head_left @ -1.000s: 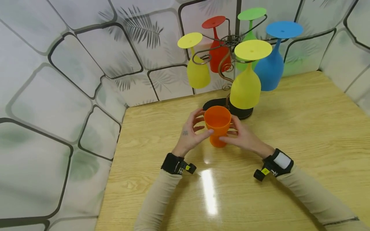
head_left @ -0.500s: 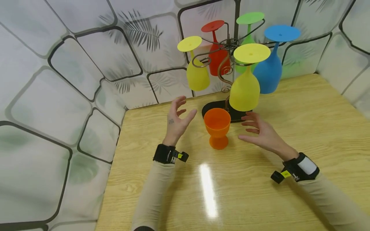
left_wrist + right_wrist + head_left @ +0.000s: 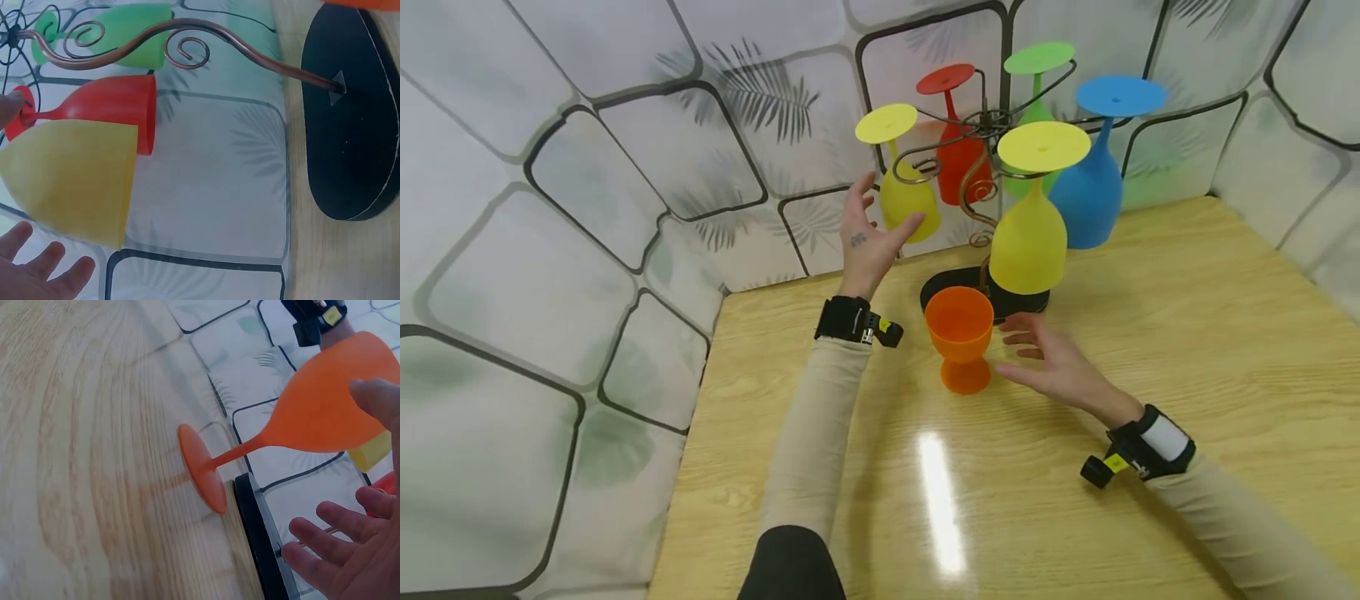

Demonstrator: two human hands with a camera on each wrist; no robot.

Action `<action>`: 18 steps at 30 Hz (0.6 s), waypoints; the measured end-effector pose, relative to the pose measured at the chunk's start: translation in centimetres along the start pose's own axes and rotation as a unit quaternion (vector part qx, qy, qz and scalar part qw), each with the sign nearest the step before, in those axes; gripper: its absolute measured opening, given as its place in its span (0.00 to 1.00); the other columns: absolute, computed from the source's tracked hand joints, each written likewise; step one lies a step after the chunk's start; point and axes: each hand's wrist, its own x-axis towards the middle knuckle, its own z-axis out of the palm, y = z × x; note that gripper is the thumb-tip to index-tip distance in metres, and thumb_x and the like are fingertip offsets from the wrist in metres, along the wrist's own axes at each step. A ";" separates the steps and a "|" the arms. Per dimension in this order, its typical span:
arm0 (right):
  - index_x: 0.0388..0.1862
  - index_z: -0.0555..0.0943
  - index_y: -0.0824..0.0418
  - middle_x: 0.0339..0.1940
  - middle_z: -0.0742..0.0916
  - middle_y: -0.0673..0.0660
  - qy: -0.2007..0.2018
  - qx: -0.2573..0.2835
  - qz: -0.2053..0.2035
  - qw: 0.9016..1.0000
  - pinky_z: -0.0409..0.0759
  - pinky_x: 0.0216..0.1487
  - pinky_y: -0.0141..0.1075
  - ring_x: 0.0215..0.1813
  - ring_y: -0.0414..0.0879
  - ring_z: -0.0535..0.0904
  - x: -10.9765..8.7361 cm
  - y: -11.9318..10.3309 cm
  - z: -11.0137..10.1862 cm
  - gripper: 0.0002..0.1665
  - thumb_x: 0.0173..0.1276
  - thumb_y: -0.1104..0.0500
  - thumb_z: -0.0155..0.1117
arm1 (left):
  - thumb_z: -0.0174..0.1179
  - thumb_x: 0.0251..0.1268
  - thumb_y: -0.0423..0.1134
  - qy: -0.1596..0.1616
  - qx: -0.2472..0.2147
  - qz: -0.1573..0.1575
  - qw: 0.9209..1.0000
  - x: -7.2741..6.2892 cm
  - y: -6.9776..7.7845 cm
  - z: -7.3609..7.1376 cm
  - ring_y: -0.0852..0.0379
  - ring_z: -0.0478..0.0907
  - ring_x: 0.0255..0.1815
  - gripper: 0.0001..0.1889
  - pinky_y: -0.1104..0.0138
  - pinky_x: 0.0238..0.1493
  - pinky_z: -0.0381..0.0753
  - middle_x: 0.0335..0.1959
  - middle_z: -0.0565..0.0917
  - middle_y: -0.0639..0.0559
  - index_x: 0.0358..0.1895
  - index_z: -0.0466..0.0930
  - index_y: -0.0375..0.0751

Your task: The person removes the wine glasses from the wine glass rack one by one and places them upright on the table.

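Observation:
An orange goblet [image 3: 961,340] stands upright on the wooden table, just in front of the metal rack's black base [image 3: 942,285]. Close to its right side is my right hand [image 3: 1063,367], with fingers and thumb spread; the right wrist view shows the thumb overlapping the orange bowl [image 3: 331,400]. My left hand [image 3: 867,246] is raised at the left yellow goblet [image 3: 912,204], which hangs upside down from the rack. In the left wrist view, the yellow bowl [image 3: 72,181] lies between the thumb and the spread fingers [image 3: 44,259], which are not curled round it.
On the rack's curled wire arms [image 3: 988,125] also hang a red goblet [image 3: 962,167], a green one [image 3: 1036,117], a blue one [image 3: 1090,192] and a front yellow one [image 3: 1030,242]. A patterned wall covering [image 3: 797,167] rises behind the table.
Both hands have let go of the orange goblet and moved apart. My left hand has then risen up and forward to the left yellow goblet, while my right hand has come back closer to the orange one.

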 end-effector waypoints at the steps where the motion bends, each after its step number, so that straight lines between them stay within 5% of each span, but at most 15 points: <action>1: 0.71 0.64 0.68 0.68 0.76 0.66 0.000 -0.004 -0.005 1.000 0.75 0.66 0.61 0.67 0.65 0.76 0.0 0.0 0.1 0.37 0.70 0.60 0.70 | 0.77 0.55 0.43 -0.004 -0.001 0.005 1.000 0.2 0.0 0.3 0.45 0.66 0.69 0.46 0.54 0.62 0.74 0.74 0.68 0.43 0.76 0.63 0.40; 7: 0.71 0.63 0.72 0.68 0.77 0.68 0.006 -0.019 -0.034 0.999 0.75 0.66 0.61 0.64 0.64 0.78 0.2 0.0 0.5 0.32 0.75 0.62 0.63 | 0.79 0.50 0.38 0.007 0.005 0.033 0.999 1.1 -0.2 1.7 0.49 0.68 0.63 0.53 0.66 0.58 0.73 0.69 0.69 0.39 0.78 0.56 0.37; 12: 0.71 0.63 0.71 0.69 0.76 0.67 0.004 -0.018 -0.045 0.999 0.76 0.65 0.58 0.63 0.64 0.79 0.0 0.3 0.6 0.31 0.76 0.62 0.61 | 0.75 0.54 0.35 0.030 0.008 0.029 0.999 1.3 -0.3 2.1 0.49 0.71 0.65 0.47 0.66 0.60 0.75 0.70 0.70 0.40 0.77 0.59 0.37; 18: 0.71 0.63 0.71 0.68 0.76 0.68 0.006 -0.018 -0.050 0.999 0.78 0.64 0.56 0.62 0.64 0.80 -0.1 0.7 0.5 0.30 0.76 0.63 0.61 | 0.75 0.56 0.38 0.021 0.032 0.037 0.999 1.5 -0.4 2.5 0.49 0.70 0.67 0.44 0.63 0.64 0.74 0.71 0.70 0.40 0.76 0.63 0.36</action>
